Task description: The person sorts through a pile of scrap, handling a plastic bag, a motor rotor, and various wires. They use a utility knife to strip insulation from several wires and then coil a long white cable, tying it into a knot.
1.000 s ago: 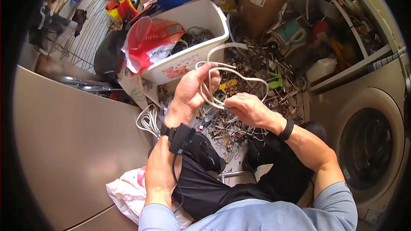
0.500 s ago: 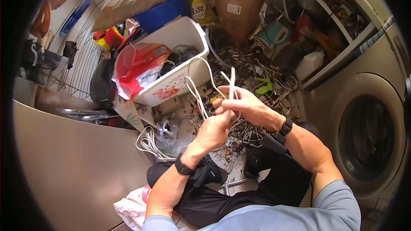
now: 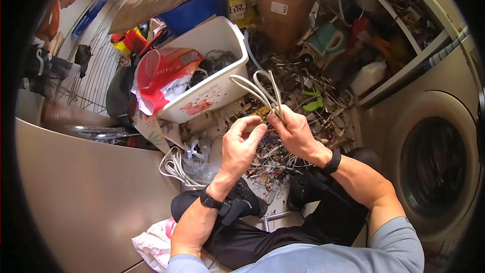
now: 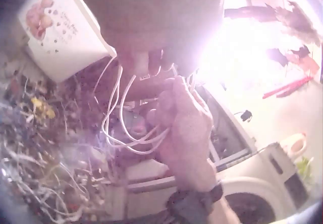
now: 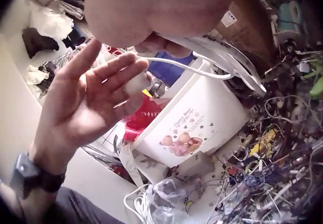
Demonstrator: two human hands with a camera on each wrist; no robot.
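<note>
Right hand (image 3: 295, 134) at frame centre clamps a bundle of white flat cable (image 3: 260, 91), looped and fanning up toward the white plastic bin (image 3: 222, 88). Left hand (image 3: 241, 146) sits just beside it, lower left, fingers straight and relaxed; in the right wrist view a small white piece sits at its fingertips (image 5: 135, 85), too blurred to say whether they hold it. Hands close, not touching.

Behind them, a dense tangle of thin wires (image 3: 293, 86) covers the floor, spiky and matted. The bin holds a red plastic bag (image 3: 164, 73) and dark cords. A cardboard box (image 3: 280, 12) stands at the top, a washing machine's round door (image 3: 434, 167) at far right, and a smooth metal panel (image 3: 86, 172) fills the lower left. Another white cable coil (image 3: 174, 164) lies beside that panel. Little free floor: clutter crowds in on every side, with open air only above the wire pile.
</note>
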